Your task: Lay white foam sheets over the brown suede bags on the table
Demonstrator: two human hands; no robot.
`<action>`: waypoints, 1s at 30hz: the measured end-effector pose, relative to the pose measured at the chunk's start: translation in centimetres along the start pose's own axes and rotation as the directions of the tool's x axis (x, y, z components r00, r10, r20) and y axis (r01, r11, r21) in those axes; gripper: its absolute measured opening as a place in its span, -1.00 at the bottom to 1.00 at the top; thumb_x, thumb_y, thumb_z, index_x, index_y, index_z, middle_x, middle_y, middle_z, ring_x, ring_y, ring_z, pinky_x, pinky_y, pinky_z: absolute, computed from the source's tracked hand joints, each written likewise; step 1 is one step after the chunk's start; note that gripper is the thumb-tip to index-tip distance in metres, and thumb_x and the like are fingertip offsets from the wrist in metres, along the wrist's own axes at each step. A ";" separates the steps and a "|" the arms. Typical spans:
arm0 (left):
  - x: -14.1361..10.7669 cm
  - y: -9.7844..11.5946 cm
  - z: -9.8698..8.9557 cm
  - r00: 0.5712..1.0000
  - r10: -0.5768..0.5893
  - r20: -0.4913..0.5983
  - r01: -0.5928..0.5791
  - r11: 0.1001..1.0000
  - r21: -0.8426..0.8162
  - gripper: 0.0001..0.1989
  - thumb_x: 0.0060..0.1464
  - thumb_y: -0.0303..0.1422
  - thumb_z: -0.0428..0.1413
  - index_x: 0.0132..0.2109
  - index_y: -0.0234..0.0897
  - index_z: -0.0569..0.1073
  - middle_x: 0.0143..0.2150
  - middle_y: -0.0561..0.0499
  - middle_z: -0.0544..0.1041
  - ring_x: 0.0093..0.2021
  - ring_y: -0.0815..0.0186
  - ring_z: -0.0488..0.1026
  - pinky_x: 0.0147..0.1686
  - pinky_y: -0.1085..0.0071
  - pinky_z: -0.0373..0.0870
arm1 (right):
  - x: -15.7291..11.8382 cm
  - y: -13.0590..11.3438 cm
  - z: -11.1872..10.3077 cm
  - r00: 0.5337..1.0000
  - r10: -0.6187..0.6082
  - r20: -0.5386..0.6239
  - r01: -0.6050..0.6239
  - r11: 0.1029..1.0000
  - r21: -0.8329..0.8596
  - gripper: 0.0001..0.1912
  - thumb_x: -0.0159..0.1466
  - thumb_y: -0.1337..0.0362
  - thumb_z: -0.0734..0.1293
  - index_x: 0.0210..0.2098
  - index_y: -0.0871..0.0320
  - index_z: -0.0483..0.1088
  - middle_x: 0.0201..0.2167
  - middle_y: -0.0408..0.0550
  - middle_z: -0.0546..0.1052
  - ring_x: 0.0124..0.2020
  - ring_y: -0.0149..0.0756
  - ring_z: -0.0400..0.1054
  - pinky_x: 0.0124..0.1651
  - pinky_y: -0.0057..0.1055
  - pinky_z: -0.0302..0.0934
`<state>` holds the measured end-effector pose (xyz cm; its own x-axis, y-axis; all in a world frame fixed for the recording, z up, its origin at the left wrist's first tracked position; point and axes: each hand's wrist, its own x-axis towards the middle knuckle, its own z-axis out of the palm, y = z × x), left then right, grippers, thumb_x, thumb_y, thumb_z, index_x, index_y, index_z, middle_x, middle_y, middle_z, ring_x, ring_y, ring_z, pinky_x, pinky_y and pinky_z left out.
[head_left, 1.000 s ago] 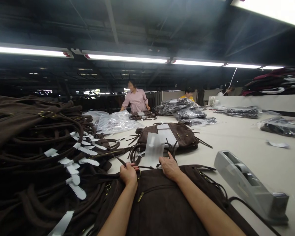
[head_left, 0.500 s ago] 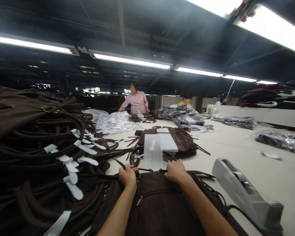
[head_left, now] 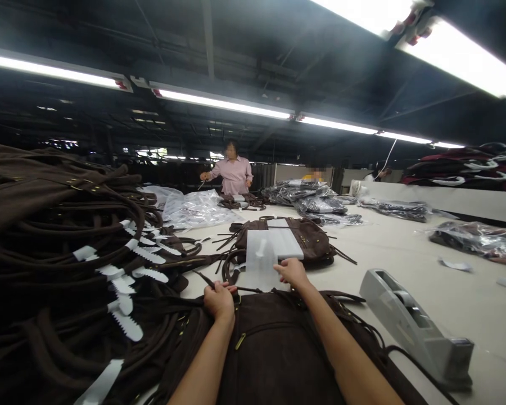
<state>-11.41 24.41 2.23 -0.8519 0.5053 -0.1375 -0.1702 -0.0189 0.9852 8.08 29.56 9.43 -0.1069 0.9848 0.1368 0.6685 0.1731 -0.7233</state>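
A dark brown bag [head_left: 278, 349] with a small gold zip pull lies in front of me. At its upper left edge, my left hand [head_left: 219, 301] is closed on a thin dark strap. My right hand [head_left: 292, 273] is beside the right edge of a translucent white sheet [head_left: 259, 261], fingers bent; whether it grips the sheet cannot be made out. The sheet lies partly over a second brown bag [head_left: 314, 239] with a white wrap around its middle, just beyond the first bag.
Brown bags with white strap tags are piled high on the left [head_left: 59, 225]. A grey tape dispenser [head_left: 417, 326] stands at the right. Plastic-wrapped bags [head_left: 303, 197] lie farther back, and a person in a pink shirt [head_left: 231, 171] stands across the table.
My right hand has moved up and left from the front bag's top edge to the sheet's edge. The person in pink has raised a hand holding something thin.
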 end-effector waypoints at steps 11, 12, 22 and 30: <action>0.2 -0.5 0.1 1.000 0.007 -0.007 -0.007 0.999 -0.040 -0.70 0.23 -0.21 0.05 -0.02 -0.33 0.39 -0.19 -0.01 0.49 -0.33 0.37 0.46 -0.33 0.36 0.48 | -0.7 2.9 -0.2 0.939 -0.264 0.222 0.193 0.935 0.296 -0.70 0.08 0.16 0.42 -0.32 0.30 0.50 -0.47 -0.05 0.53 -0.48 -0.38 0.34 -0.44 -0.47 0.23; 0.1 -0.3 0.1 1.000 0.000 -0.003 -0.001 0.999 -0.048 -0.70 0.23 -0.21 0.05 -0.01 -0.33 0.38 -0.19 -0.01 0.49 -0.32 0.37 0.46 -0.33 0.35 0.49 | -1.1 2.8 -0.8 0.930 -0.289 0.227 0.226 0.937 0.266 -0.71 0.04 0.20 0.44 -0.31 0.29 0.51 -0.42 -0.03 0.54 -0.43 -0.33 0.37 -0.38 -0.44 0.27; -1.0 0.6 0.4 1.000 -0.004 -0.014 0.004 0.999 -0.039 -0.69 0.21 -0.22 0.07 0.02 -0.32 0.37 -0.11 -0.05 0.48 -0.24 0.33 0.47 -0.26 0.30 0.50 | -8.6 0.5 -1.3 0.786 -0.449 0.425 0.547 0.826 -0.140 -0.83 0.05 0.57 0.30 -0.41 0.23 0.44 -0.29 0.01 0.49 -0.21 -0.21 0.34 -0.09 -0.38 0.15; -0.8 0.4 0.7 0.999 0.005 0.047 -0.007 0.999 0.040 -0.68 0.22 -0.21 0.06 0.02 -0.32 0.37 -0.14 -0.03 0.48 -0.28 0.35 0.47 -0.31 0.34 0.50 | -11.3 4.2 -3.4 0.721 -0.560 0.407 0.661 0.733 -0.162 -0.61 0.27 0.32 0.29 0.10 0.13 0.38 -0.17 -0.06 0.42 -0.18 -0.29 0.32 -0.13 -0.50 0.11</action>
<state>-10.46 24.57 2.86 -0.8284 0.5455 -0.1272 -0.1441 0.0120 0.9895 14.58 19.14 7.14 -0.7513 0.6191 0.2285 0.5386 0.7754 -0.3297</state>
